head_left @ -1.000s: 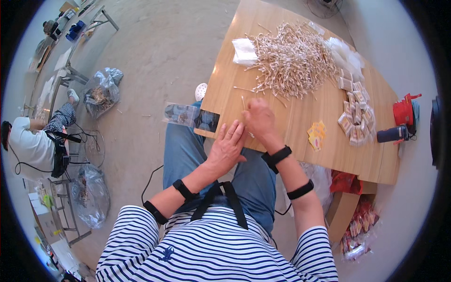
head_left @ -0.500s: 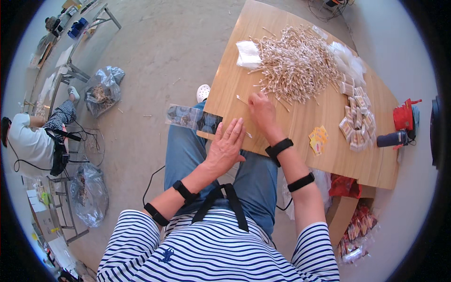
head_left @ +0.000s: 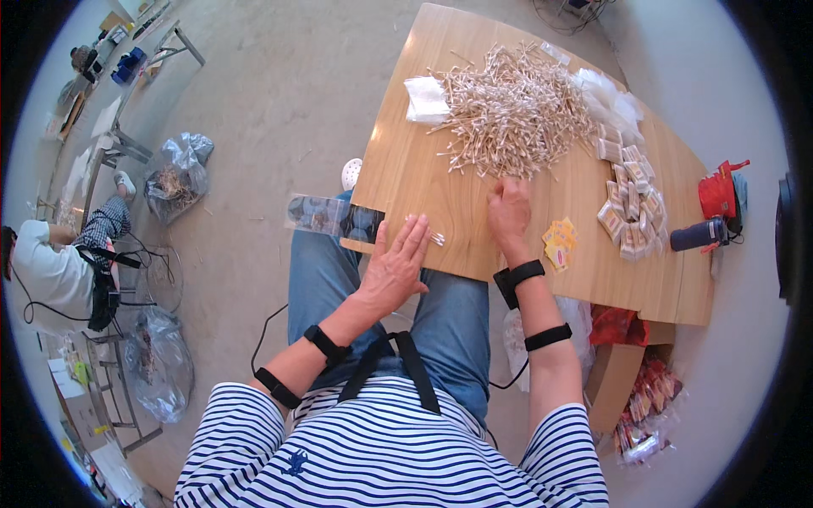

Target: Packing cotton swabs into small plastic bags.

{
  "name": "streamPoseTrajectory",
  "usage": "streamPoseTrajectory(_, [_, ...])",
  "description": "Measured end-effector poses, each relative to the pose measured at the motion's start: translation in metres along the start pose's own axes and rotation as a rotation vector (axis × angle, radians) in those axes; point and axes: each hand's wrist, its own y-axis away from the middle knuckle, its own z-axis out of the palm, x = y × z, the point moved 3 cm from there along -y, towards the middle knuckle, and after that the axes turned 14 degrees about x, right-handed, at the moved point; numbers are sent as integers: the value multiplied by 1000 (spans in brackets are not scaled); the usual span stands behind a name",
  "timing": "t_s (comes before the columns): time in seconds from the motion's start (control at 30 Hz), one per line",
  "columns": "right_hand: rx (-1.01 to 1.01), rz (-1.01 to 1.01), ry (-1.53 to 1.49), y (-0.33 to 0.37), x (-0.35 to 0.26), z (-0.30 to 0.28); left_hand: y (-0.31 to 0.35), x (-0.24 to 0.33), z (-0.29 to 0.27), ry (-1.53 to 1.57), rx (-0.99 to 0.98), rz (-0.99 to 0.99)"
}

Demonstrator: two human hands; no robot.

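Observation:
My left hand (head_left: 395, 264) lies flat at the near edge of the wooden table (head_left: 461, 199), fingers stretched out. Beside its fingertips, the white tips of a few cotton swabs (head_left: 437, 238) stick out, partly covered by the hand. My right hand (head_left: 510, 213) is closed, its curled fingers at the near side of a large heap of loose cotton swabs (head_left: 512, 110). What the fingers pinch, if anything, is hidden. A dark, see-through plastic strip (head_left: 334, 217) overhangs the table's left corner, next to my left hand.
White sheets (head_left: 426, 100) lie left of the heap. Clear bags (head_left: 610, 106) and several packed swab bundles (head_left: 631, 203) sit to the right, with yellow cards (head_left: 559, 243) nearer. A dark bottle (head_left: 699, 234) stands by a red pouch (head_left: 718, 190). Another person (head_left: 59, 271) sits far left.
My right hand has moved right, from near my left hand to the heap's near edge. More swab tips now show beside my left fingers. The whole view has shifted slightly.

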Motion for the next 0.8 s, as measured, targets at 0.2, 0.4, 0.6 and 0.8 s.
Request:
streamPoseTrajectory(0.2, [-405,-117,-165,30,-23,-7,3,-4,3,3,6,-11])
streamPoseTrajectory(0.4, [-405,144,-363,29,-21,-1,2,-2,4,20,13,-6])
streamPoseTrajectory(0.6, [-355,-84,-304,41,-31,-13,3,-3,1,34,0,-28])
streamPoseTrajectory(0.8, [-419,-100,-246,45,-40,-24,3,-2,2,28,-4,-23])
